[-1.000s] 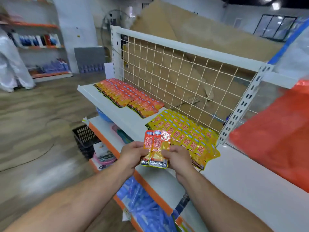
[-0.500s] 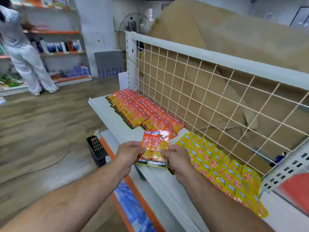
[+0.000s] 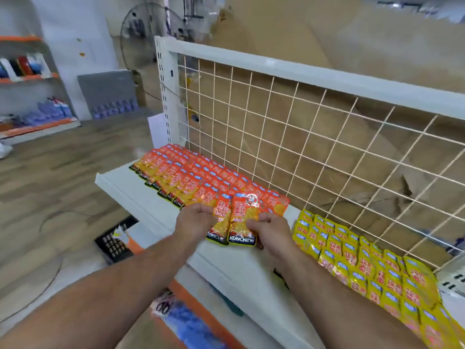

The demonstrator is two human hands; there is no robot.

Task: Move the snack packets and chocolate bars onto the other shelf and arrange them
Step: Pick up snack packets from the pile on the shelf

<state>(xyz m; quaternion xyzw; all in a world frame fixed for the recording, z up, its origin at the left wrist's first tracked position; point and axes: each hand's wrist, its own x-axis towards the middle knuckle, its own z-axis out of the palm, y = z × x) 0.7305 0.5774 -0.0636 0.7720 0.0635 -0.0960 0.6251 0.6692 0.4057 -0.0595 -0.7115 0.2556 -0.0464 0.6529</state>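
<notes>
Two orange snack packets (image 3: 234, 220): gripped side by side by left hand (image 3: 195, 221) and right hand (image 3: 270, 229), above the white shelf (image 3: 151, 210) front edge.

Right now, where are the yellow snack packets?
Head view: the yellow packets lie on the white shelf at right, beside the wire grid, right of the orange packets.

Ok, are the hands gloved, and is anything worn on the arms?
No gloves: the left hand and the right hand are bare. The left forearm and the right forearm are bare too. No sleeve, watch, band or ring is in view.
</notes>
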